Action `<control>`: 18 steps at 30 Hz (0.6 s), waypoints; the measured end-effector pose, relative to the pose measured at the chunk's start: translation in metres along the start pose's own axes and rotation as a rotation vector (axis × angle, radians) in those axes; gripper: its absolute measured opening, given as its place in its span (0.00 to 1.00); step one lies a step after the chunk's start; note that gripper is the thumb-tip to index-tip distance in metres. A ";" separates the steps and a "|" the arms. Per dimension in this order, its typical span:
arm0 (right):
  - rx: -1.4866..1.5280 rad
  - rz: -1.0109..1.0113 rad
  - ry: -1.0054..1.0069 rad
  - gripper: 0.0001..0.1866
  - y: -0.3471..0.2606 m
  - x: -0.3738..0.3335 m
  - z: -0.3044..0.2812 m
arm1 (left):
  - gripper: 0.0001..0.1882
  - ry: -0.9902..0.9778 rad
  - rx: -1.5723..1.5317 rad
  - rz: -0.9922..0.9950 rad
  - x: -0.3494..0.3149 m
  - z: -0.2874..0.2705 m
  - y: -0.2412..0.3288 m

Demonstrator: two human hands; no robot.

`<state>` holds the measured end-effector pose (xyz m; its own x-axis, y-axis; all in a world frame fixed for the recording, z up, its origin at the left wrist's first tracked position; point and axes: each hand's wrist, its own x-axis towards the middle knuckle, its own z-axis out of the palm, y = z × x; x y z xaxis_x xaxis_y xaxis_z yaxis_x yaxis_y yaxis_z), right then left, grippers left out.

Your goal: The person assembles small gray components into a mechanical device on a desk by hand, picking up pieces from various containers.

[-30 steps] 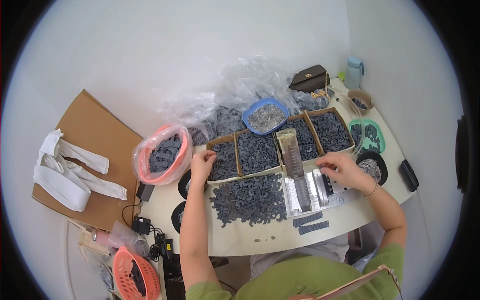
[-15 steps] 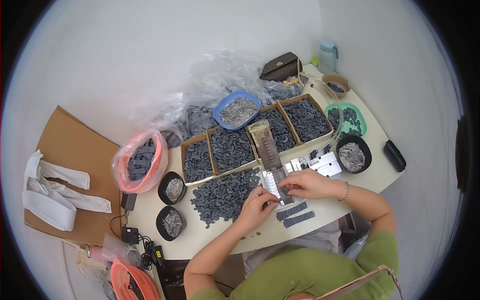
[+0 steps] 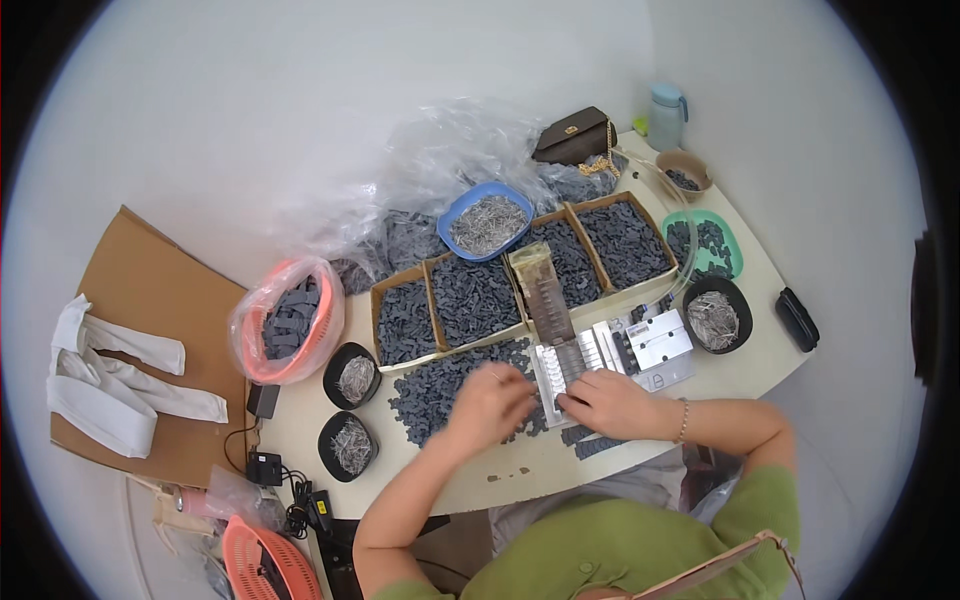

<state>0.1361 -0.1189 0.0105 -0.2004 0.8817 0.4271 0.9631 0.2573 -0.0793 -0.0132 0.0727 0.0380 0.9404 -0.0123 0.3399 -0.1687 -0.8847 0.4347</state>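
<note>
My left hand [image 3: 490, 408] is over the right part of a loose pile of small dark grey plastic pieces [image 3: 430, 395]. Its fingers are curled together and a little blurred; whatever they pinch is too small to name. My right hand [image 3: 615, 403] rests at the near end of a metal jig [image 3: 548, 378] with a ridged silver face. Its fingers are bent and pressed together there, and their tips are partly hidden. A long clear holder [image 3: 541, 290] leans up from the jig toward the boxes. Flat strips of joined dark pieces [image 3: 600, 446] lie beside my right wrist.
Behind the pile stands a divided cardboard box [image 3: 450, 352] full of dark pieces, with a blue tray [image 3: 447, 238] of metal pins on it. Black bowls of pins [image 3: 326, 376] flank the work area. A silver block device [image 3: 660, 340] sits right of the jig.
My left hand has drawn back from the jig, left over the loose pile. My right hand has shifted slightly nearer me, staying at the jig. The view has moved slightly.
</note>
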 end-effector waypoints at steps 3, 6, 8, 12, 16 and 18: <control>-0.032 0.006 0.026 0.17 -0.007 -0.003 -0.006 | 0.04 0.194 0.172 -0.164 0.017 -0.016 -0.039; -0.134 -0.059 -0.050 0.16 -0.012 -0.001 -0.006 | 0.05 0.280 0.244 -0.146 0.046 -0.012 -0.071; -0.112 -0.050 -0.117 0.15 -0.011 0.002 -0.004 | 0.06 0.289 0.256 -0.089 0.065 -0.002 -0.081; 0.244 0.084 -0.056 0.12 0.008 0.007 -0.008 | 0.06 0.212 0.194 -0.096 0.085 0.013 -0.095; 0.101 0.155 -0.041 0.06 0.060 0.017 -0.014 | 0.06 0.130 0.257 -0.167 0.077 0.004 -0.101; -0.085 0.228 0.133 0.05 0.091 0.031 -0.016 | 0.06 0.105 0.273 -0.162 0.072 -0.002 -0.101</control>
<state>0.2208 -0.0743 0.0312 0.0429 0.8520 0.5217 0.9934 0.0192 -0.1129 0.0710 0.1619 0.0202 0.9106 0.1738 0.3750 0.0790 -0.9637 0.2549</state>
